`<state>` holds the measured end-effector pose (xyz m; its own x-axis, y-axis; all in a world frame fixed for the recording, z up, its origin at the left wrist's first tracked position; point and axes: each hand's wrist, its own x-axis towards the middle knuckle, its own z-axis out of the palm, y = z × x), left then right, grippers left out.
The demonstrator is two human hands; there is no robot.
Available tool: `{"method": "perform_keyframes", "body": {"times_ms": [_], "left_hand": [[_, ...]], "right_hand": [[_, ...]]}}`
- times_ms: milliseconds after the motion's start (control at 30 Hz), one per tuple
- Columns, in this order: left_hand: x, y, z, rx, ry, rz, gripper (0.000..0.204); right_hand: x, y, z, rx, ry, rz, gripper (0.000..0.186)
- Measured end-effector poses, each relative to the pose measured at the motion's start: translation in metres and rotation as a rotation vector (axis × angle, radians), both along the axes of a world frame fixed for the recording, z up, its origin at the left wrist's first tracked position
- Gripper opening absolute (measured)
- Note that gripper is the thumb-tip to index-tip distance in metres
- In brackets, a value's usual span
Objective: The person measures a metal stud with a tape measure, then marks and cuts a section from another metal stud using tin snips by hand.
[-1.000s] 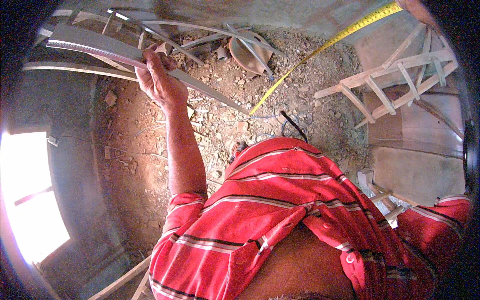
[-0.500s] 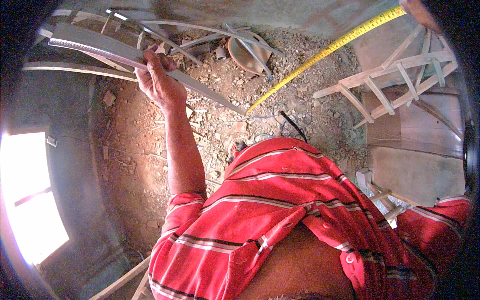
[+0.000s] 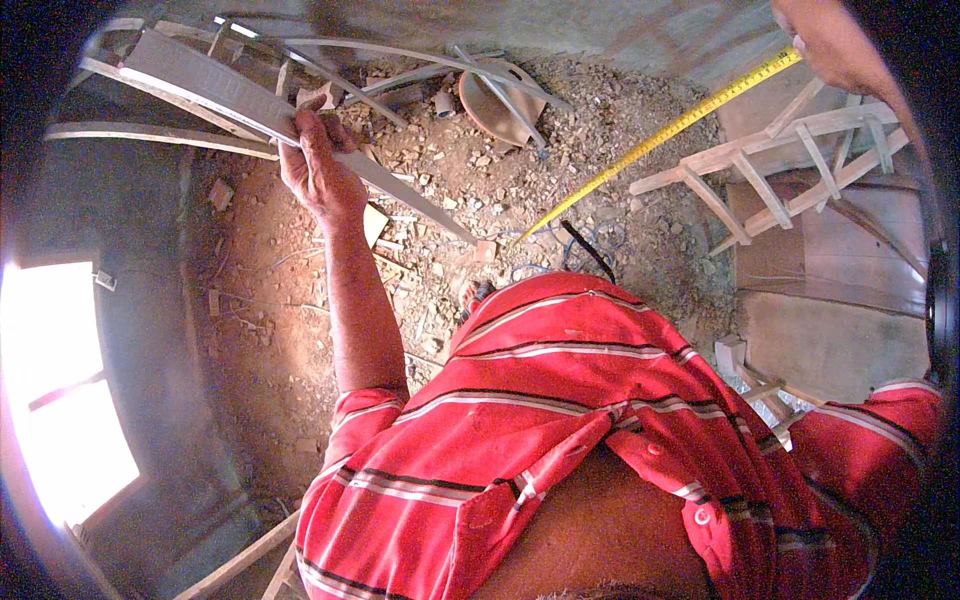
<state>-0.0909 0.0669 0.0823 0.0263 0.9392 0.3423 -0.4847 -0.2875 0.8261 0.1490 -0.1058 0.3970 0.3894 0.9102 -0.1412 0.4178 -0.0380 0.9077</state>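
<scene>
Raised at the upper left, my left hand [image 3: 322, 165] is closed around a long grey metal strip [image 3: 205, 82]. One end of the strip points to the upper left, and the other slants down toward the middle of the view. My right hand [image 3: 835, 45] is at the upper right edge, its fingers partly cut off and turned from view. It grips a yellow tape measure [image 3: 662, 143], whose extended blade runs down to the middle. The tape's tip lies apart from the strip's lower end, with a gap between them. The tape's case does not show.
Rubble [image 3: 470, 180] covers the floor. A wooden ladder-like frame [image 3: 770, 160] stands at the right, near brown boards [image 3: 830, 330]. A round pan [image 3: 497, 105] and loose strips lie by the far wall. A bright window [image 3: 70, 390] is at the left.
My right hand has come further into view and down slightly. The tape's tip has moved right, away from the strip's lower end. The strip has shifted and turned a little in my left hand.
</scene>
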Motion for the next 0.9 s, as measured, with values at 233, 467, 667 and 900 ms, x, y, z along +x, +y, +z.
{"method": "perform_keyframes", "body": {"times_ms": [233,467,667,900], "left_hand": [[0.011,0.001,0.001,0.030,-0.031,-0.008,0.033],[0.002,0.015,-0.021,0.086,-0.009,-0.014,0.035],[-0.018,0.025,-0.015,0.028,0.020,0.105,0.038],[-0.043,0.040,0.000,0.014,0.233,0.495,0.037]], "right_hand": [[0.006,-0.010,-0.014,0.009,0.133,-0.233,0.021],[0.124,-0.035,-0.060,0.170,0.354,0.233,0.006],[0.130,-0.018,-0.090,0.039,0.409,-0.104,0.015],[0.168,-0.039,-0.167,0.033,0.532,-0.122,0.014]]}}
